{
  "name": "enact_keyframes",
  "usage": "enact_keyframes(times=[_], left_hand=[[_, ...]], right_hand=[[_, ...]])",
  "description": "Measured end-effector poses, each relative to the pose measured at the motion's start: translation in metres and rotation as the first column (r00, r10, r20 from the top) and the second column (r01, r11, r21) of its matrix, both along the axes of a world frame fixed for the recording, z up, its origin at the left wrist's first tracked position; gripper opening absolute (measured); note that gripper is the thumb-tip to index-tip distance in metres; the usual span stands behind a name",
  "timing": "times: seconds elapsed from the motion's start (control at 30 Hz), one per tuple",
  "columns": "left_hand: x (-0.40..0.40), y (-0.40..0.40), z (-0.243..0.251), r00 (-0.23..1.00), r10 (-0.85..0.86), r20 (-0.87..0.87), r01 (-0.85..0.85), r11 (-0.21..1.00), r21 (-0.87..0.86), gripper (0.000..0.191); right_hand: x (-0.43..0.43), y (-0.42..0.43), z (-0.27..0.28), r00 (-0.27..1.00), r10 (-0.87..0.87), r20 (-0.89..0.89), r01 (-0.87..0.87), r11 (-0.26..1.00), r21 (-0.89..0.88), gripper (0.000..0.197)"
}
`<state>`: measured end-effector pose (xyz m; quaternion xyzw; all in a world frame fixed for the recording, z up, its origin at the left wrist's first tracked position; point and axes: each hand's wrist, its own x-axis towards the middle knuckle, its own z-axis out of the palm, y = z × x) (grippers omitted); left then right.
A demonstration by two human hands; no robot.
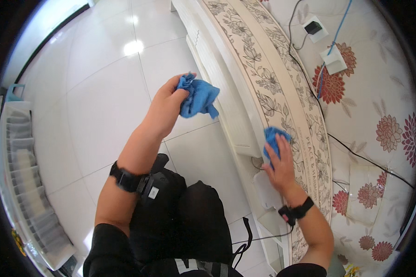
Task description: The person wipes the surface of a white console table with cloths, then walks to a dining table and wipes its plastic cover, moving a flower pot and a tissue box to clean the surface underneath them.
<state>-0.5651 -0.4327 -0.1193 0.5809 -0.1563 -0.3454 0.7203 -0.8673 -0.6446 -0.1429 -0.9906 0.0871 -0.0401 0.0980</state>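
My left hand (168,98) grips a bunched blue cloth (199,98) above the tiled floor, beside the front of a long white cabinet (225,104). A second blue cloth (273,138) lies under the fingers of my right hand (280,166), pressed at the front edge of the cabinet top. A runner (267,72) printed with line-drawn flowers and lettering covers that top. Below my right hand, a white device (263,190) sits in an open bay of the cabinet. Both wrists wear black straps with small devices.
Flowered wallpaper (364,104) backs the cabinet, with wall sockets (334,60), a black plug (313,27) and a blue cable (339,29). A black cable (306,76) runs behind the runner. At the left stands a rack of translucent bins (24,166). White tiles (100,97) cover the floor.
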Motion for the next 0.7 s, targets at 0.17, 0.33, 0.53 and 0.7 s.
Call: enact_keyframes(times=[0.17, 0.33, 0.53, 0.7], left_hand=[[0.001, -0.002, -0.081, 0.879, 0.262, -0.398, -0.237, 0.965, 0.112, 0.039], [0.009, 0.004, -0.150, 0.870, 0.289, -0.399, -0.214, 0.951, 0.223, 0.033], [0.034, 0.070, -0.185, 0.857, 0.470, -0.211, -0.317, 0.805, 0.502, 0.036], [0.049, 0.119, -0.211, 0.838, 0.543, 0.052, -0.437, 0.611, 0.660, 0.038]], right_hand=[[0.055, -0.020, 0.005, 0.994, 0.106, -0.012, -0.105, 0.993, 0.049, 0.046], [0.058, -0.012, 0.002, 0.995, 0.089, -0.036, -0.088, 0.996, 0.017, 0.044], [0.062, -0.017, 0.008, 0.997, 0.047, -0.068, -0.043, 0.998, 0.049, 0.040], [0.059, -0.028, 0.003, 0.998, 0.042, -0.053, -0.040, 0.998, 0.046, 0.037]])
